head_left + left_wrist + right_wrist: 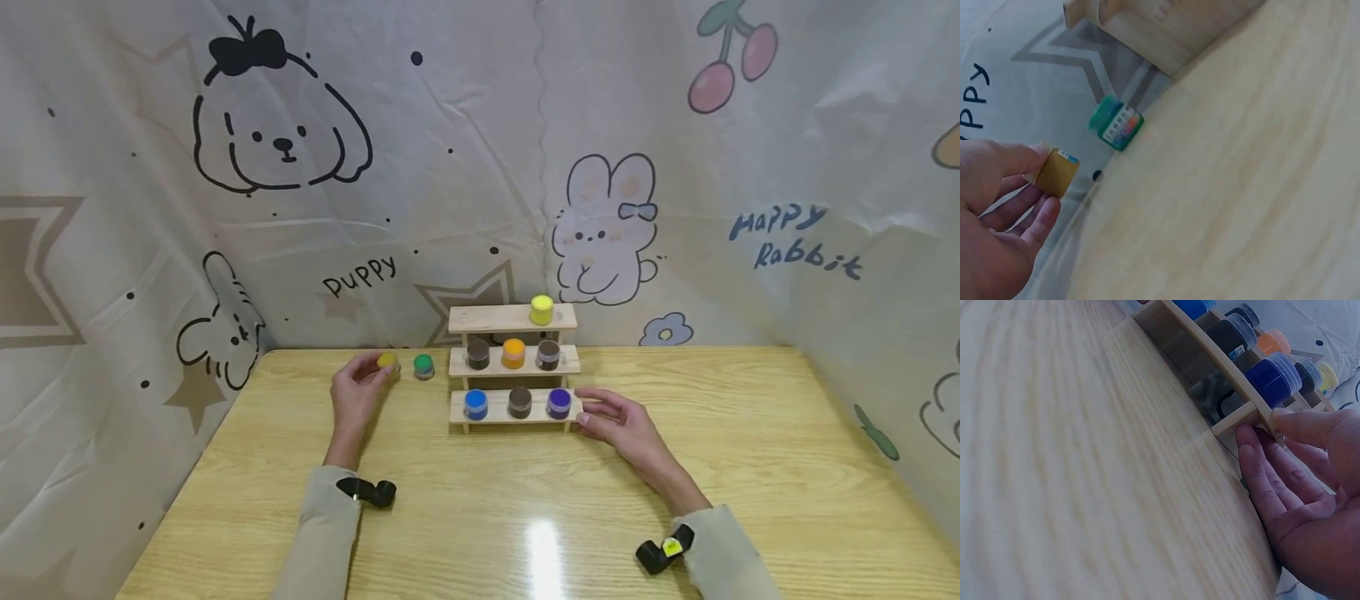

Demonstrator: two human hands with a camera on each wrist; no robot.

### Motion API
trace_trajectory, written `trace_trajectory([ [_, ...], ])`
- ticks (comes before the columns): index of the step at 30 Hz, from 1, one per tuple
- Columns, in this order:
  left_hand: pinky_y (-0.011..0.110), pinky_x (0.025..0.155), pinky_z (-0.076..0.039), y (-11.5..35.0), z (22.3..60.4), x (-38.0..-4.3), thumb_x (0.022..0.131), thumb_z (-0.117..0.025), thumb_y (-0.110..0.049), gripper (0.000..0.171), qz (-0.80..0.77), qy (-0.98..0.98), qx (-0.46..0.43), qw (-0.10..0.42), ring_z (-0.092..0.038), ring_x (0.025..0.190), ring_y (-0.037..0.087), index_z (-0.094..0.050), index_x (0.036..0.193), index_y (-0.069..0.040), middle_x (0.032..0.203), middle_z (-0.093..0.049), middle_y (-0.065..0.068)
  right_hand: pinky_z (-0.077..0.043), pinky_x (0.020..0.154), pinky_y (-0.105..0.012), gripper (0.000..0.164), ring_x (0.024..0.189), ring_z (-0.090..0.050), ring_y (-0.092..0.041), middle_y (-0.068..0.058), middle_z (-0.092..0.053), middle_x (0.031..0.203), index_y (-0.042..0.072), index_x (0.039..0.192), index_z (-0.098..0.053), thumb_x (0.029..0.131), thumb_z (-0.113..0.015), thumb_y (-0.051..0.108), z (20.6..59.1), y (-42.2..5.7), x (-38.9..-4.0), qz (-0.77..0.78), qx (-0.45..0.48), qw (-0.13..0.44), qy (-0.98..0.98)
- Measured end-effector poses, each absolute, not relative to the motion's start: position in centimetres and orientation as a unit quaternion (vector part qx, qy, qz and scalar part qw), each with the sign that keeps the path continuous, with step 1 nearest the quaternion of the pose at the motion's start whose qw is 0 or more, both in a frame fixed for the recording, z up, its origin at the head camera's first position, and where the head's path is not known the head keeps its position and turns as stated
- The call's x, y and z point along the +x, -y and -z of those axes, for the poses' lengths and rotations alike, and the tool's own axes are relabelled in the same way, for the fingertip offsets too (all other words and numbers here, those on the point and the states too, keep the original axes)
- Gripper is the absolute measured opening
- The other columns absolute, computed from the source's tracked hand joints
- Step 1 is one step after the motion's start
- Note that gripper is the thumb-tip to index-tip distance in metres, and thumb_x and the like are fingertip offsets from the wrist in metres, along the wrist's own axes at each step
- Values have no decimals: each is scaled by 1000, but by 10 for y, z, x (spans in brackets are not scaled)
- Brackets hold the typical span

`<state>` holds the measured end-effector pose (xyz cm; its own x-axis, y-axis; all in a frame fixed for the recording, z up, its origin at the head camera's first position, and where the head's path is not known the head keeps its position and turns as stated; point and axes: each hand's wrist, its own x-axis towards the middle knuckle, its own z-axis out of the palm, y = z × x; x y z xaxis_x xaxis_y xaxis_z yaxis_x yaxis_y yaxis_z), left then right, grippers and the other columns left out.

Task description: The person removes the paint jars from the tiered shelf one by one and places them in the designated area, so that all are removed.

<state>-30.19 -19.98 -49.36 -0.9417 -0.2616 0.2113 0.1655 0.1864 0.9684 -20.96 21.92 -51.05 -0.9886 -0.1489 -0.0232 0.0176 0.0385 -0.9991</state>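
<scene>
My left hand (358, 392) pinches a small mustard-yellow paint jar (1058, 174) between thumb and fingers, left of the stand. Just right of it, a green paint jar (423, 367) stands on the table. At the back centre is a three-step wooden stand (487, 317). My right hand (630, 433) grips the right end of its bottom step, thumb above and fingers underneath. That step carries a blue jar (476, 405), a dark brown jar (520, 403) and a purple jar (1272, 380). An orange jar (513, 353) sits between two dark jars mid-step; a bright yellow jar (542, 310) tops the right side.
The light wooden table (450, 517) runs back to a printed curtain (465, 167) hanging right behind the stand. More curtain borders the table on both sides. A black wrist camera is strapped on each sleeve.
</scene>
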Motion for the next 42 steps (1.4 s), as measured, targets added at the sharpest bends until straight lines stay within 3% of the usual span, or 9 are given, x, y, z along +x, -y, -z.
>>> trace_trajectory([
  [7, 8, 77, -52, 207, 502, -305, 89, -76, 4, 33, 615, 772, 28, 160, -65, 107, 36, -68, 119, 12, 118, -67, 31, -59, 91, -35, 51, 103, -73, -24, -30, -62, 132, -3, 145, -52, 99, -69, 8, 509, -216, -209, 694, -40, 62, -716],
  [12, 8, 76, -51, 208, 508, -308, 89, -76, 3, 32, 602, 783, 22, 153, -68, 103, 30, -69, 119, 11, 115, -68, 31, -58, 91, -35, 52, 104, -73, -24, -30, -61, 133, -3, 146, -51, 99, -69, 9, 508, -217, -209, 690, -41, 65, -720],
  [19, 6, 80, -49, 209, 506, -308, 93, -72, 5, 34, 603, 785, 12, 142, -63, 118, 43, -65, 126, 12, 124, -65, 33, -58, 91, -35, 52, 104, -73, -23, -29, -62, 133, -3, 146, -50, 99, -69, 11, 507, -216, -209, 688, -42, 66, -722],
  [28, 9, 82, -50, 205, 504, -305, 92, -72, 4, 34, 608, 779, 17, 149, -64, 115, 42, -66, 125, 12, 122, -66, 32, -58, 93, -34, 53, 106, -72, -22, -29, -60, 135, -2, 147, -49, 100, -69, 11, 507, -218, -209, 683, -43, 72, -725],
  [32, 17, 86, -51, 203, 501, -304, 93, -72, -2, 35, 586, 795, 27, 156, -64, 113, 37, -67, 126, 8, 121, -67, 28, -58, 92, -34, 54, 106, -72, -20, -29, -60, 135, -3, 147, -49, 99, -69, 12, 507, -219, -208, 685, -42, 71, -724],
  [36, 35, 96, -54, 199, 494, -302, 95, -71, -3, 33, 577, 799, 24, 168, -62, 117, 37, -67, 126, 7, 126, -66, 25, -58, 92, -34, 54, 105, -73, -19, -29, -61, 134, -3, 147, -50, 99, -70, 12, 507, -218, -208, 688, -42, 72, -721],
  [42, 55, 102, -48, 187, 474, -292, 96, -70, -6, 30, 549, 812, -2, 199, -55, 124, 40, -68, 125, 4, 130, -64, 23, -58, 91, -33, 54, 104, -73, -20, -28, -62, 133, -3, 147, -50, 99, -70, 12, 507, -217, -209, 685, -40, 70, -724],
])
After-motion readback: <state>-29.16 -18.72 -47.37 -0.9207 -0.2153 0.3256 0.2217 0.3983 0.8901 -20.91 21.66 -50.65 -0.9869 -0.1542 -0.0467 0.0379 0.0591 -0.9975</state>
